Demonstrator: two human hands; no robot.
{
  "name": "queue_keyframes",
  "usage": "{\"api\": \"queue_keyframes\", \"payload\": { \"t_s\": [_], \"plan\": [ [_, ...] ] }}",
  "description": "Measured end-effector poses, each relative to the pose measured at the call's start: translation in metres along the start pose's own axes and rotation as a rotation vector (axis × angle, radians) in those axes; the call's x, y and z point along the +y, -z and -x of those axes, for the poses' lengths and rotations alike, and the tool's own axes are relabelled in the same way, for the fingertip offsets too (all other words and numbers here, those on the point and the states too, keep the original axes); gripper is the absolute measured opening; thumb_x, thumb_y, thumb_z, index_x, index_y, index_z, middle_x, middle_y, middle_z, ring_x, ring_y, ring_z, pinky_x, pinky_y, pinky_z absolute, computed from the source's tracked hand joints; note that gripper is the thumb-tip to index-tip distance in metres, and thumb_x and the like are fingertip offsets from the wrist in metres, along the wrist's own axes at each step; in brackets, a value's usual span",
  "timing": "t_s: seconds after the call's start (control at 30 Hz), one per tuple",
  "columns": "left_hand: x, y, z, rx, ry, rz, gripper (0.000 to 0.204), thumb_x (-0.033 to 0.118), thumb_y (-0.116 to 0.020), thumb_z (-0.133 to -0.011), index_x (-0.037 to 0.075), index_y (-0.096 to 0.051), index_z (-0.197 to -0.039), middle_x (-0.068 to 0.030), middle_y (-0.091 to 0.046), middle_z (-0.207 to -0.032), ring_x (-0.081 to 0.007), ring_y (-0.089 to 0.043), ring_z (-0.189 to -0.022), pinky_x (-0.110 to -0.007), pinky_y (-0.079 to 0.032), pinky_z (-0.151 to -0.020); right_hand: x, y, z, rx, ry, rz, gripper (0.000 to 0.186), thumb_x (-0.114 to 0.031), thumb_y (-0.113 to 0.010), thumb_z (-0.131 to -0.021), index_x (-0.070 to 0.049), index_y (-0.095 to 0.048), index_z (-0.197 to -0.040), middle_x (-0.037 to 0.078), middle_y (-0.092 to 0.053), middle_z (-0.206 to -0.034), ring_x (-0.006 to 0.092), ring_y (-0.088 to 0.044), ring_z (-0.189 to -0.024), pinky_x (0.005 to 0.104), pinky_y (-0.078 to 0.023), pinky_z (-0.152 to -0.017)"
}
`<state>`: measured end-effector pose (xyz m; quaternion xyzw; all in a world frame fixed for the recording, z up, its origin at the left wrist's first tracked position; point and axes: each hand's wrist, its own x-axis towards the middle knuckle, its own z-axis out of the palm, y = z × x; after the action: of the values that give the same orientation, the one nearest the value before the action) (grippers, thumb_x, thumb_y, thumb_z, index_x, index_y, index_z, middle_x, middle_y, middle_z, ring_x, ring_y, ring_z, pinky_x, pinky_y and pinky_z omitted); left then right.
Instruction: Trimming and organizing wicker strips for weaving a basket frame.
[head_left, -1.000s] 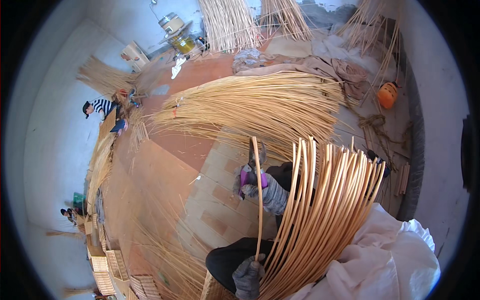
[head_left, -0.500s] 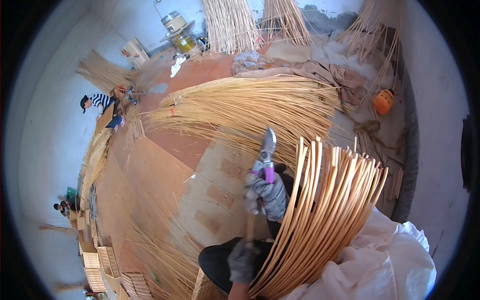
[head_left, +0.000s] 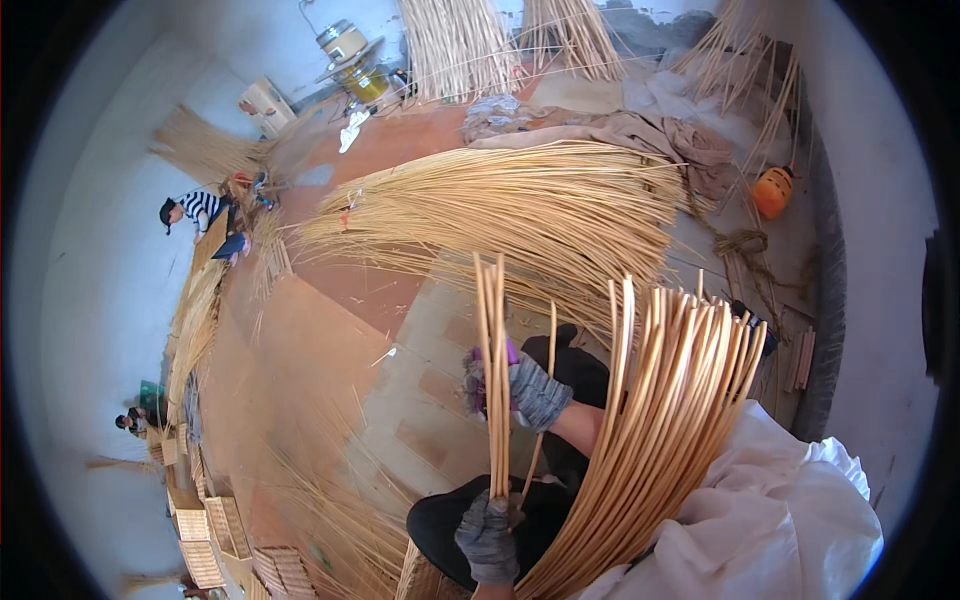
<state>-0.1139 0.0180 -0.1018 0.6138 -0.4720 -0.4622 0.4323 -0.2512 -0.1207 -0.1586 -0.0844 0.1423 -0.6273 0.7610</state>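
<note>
My left hand (head_left: 488, 538), in a grey knit glove, is closed around the lower part of several peeled wicker rods (head_left: 495, 440) that stand upright in front of me. A single thinner rod (head_left: 550, 345) leans just right of them. Behind the rods, my gloved right hand (head_left: 538, 390) grips pruning shears (head_left: 512, 352); only bits of the purple handle show, and the blades are hidden. A thick bundle of wicker rods (head_left: 665, 390) rises to the right of my right forearm, its ends fanned at the top. My dark-clothed knees lie beneath both hands.
A large pile of rods (head_left: 510, 200) lies across the floor ahead. White cloth (head_left: 760, 500) bulges at the lower right. An orange round object (head_left: 771, 192) is by the right wall. Woven baskets (head_left: 228, 525) stand lower left; a person in stripes (head_left: 203, 208) works at far left.
Several rods now stand upright in my left hand. My right hand has turned and moved slightly left behind them, so the shears' blades, seen pointing up before, are hidden.
</note>
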Motion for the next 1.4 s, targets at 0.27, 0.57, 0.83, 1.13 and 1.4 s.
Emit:
{"api": "queue_keyframes", "payload": {
  "t_s": [0.27, 0.57, 0.83, 1.13, 1.4],
  "plan": [
    [0.015, 0.015, -0.015, -0.455, 0.177, -0.084, 0.044, 0.041, -0.056, -0.073, -0.001, -0.058, -0.084, -0.0039, -0.053, -0.059, -0.0122, -0.049, -0.053, -0.023, -0.039, -0.049, -0.009, -0.006, 0.009, -0.163, 0.199, 0.121, 0.023, -0.015, -0.057, -0.077, -0.002, -0.048, -0.093, 0.007, -0.055, -0.071, 0.0200, -0.056, -0.061, 0.0316, -0.046, -0.051],
    [0.008, -0.001, -0.010, -0.519, 0.311, 0.000, 0.039, 0.025, -0.068, -0.067, -0.001, -0.058, -0.093, -0.0030, -0.056, -0.069, -0.0101, -0.050, -0.060, -0.021, -0.041, -0.057, -0.013, -0.014, 0.014, -0.180, 0.186, 0.348, 0.018, -0.014, -0.057, -0.076, -0.003, -0.049, -0.089, 0.005, -0.054, -0.071, 0.0153, -0.053, -0.062, 0.0274, -0.044, -0.055],
    [0.012, 0.009, -0.008, -0.272, 0.248, 0.023, 0.027, 0.022, -0.064, -0.072, -0.001, -0.059, -0.085, -0.0048, -0.058, -0.065, -0.0094, -0.050, -0.054, -0.021, -0.040, -0.049, -0.017, -0.021, 0.019, -0.111, 0.179, 0.273, 0.017, -0.015, -0.058, -0.076, -0.005, -0.049, -0.086, 0.002, -0.050, -0.074, 0.0125, -0.050, -0.062, 0.0258, -0.044, -0.056],
    [0.021, 0.011, 0.001, -0.149, 0.208, -0.056, 0.023, 0.021, -0.060, -0.075, -0.001, -0.060, -0.082, -0.0044, -0.058, -0.063, -0.0079, -0.049, -0.049, -0.019, -0.039, -0.046, -0.032, -0.023, 0.023, -0.055, 0.469, 0.989, 0.021, -0.020, -0.055, -0.078, -0.003, -0.051, -0.089, 0.003, -0.052, -0.070, 0.0123, -0.050, -0.066, 0.0278, -0.044, -0.057],
    [0.029, 0.019, 0.009, -0.150, 0.211, 0.036, 0.029, 0.026, -0.058, -0.076, -0.001, -0.060, -0.084, -0.0068, -0.059, -0.064, -0.0075, -0.047, -0.045, -0.018, -0.037, -0.040, -0.028, -0.018, 0.030, 0.279, 0.419, 1.031, 0.022, -0.015, -0.058, -0.073, -0.002, -0.052, -0.089, 0.010, -0.053, -0.064, 0.0142, -0.050, -0.055, 0.0277, -0.042, -0.052]
  ]
}}
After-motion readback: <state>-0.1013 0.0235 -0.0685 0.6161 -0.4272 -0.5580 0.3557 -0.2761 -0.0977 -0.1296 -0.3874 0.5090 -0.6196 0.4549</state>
